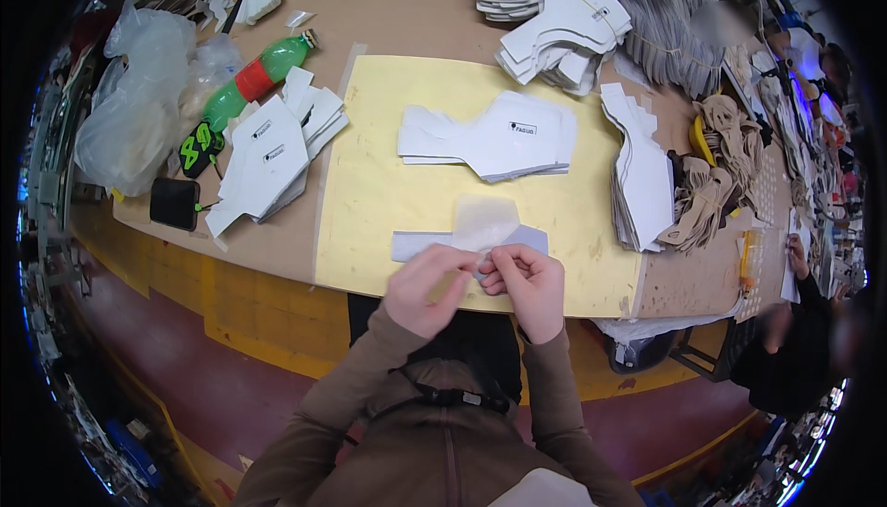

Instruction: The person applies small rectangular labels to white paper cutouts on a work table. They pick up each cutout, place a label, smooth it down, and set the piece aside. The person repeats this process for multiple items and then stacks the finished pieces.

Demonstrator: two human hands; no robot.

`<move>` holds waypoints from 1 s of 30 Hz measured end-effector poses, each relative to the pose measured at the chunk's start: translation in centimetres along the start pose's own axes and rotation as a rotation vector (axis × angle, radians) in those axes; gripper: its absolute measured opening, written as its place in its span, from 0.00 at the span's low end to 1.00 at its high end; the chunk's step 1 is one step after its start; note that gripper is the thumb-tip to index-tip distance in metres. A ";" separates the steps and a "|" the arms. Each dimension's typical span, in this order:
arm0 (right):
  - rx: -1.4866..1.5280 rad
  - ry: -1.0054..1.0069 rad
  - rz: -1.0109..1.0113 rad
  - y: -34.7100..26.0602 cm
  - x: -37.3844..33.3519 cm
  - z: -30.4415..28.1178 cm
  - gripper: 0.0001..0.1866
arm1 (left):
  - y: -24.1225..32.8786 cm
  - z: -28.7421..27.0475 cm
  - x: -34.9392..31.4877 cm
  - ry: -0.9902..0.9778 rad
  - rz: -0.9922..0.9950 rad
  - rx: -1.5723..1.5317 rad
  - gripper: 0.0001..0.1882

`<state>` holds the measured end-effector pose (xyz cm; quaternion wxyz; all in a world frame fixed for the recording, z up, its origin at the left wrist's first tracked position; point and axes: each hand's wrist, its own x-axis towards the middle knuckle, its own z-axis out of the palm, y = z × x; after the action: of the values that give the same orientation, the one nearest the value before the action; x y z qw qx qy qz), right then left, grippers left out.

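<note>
A thin translucent whitish sheet (487,217) lies over a grey-blue cut strip (419,246) near the table's front edge. My right hand (528,287) is closed in a pinch at the lower end of the sheet, its other fingers curled. My left hand (424,289) is beside it, thumb and index finger apart, the index fingertip near the sheet's lower edge. It is slightly blurred, and its other fingers are partly hidden. Just beyond lies a stack of white shaped cut pieces (531,133) with a small printed mark.
A yellow board (370,193) covers the middle of the table. At left are white pieces (268,156), a green bottle (263,73), a phone (175,204) and plastic bags (134,105). White stacks (642,175) and tan bundles (707,198) stand right. A person (785,350) is at far right.
</note>
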<state>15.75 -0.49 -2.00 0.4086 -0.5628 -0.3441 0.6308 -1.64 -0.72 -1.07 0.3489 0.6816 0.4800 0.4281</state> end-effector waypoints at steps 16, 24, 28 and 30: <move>-0.089 0.004 -0.007 0.4 0.1 0.0 0.09 | -4.5 -0.2 6.7 -0.142 0.140 0.369 0.24; -0.232 0.040 -0.129 1.2 0.4 -0.7 0.13 | -6.2 2.2 7.4 -0.376 -0.151 0.610 0.18; -0.145 0.110 -0.116 2.5 0.8 -1.5 0.17 | -5.9 4.0 6.5 -0.292 -0.051 0.431 0.14; -0.046 0.151 -0.039 2.9 1.4 -2.3 0.17 | -5.3 4.6 5.0 -0.281 -0.014 0.366 0.10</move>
<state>17.60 -0.57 -5.51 0.4326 -0.6113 -0.3375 0.5703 1.59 5.34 -6.31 0.2857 0.7831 0.5013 0.2322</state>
